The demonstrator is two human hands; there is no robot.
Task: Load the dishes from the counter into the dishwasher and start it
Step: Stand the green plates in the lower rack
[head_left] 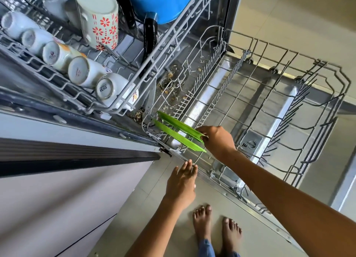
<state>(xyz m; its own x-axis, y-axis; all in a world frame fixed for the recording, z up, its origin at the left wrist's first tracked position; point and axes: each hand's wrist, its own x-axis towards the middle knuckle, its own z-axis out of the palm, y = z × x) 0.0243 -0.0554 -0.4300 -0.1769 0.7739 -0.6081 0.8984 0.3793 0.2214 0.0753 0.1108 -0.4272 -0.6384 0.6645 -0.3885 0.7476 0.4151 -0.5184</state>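
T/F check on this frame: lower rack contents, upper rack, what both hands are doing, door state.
1. Two flat green plastic plates stand on edge in the grey wire lower rack. True.
2. The right hand touches the nearer green plate's edge. True.
3. The left hand grips a white cup. False: it holds nothing, fingers straight.
4. The upper rack is bare. False: it holds upturned white cups, a red-flowered mug and a blue pot.
5. The dishwasher door is closed. False: it lies open.
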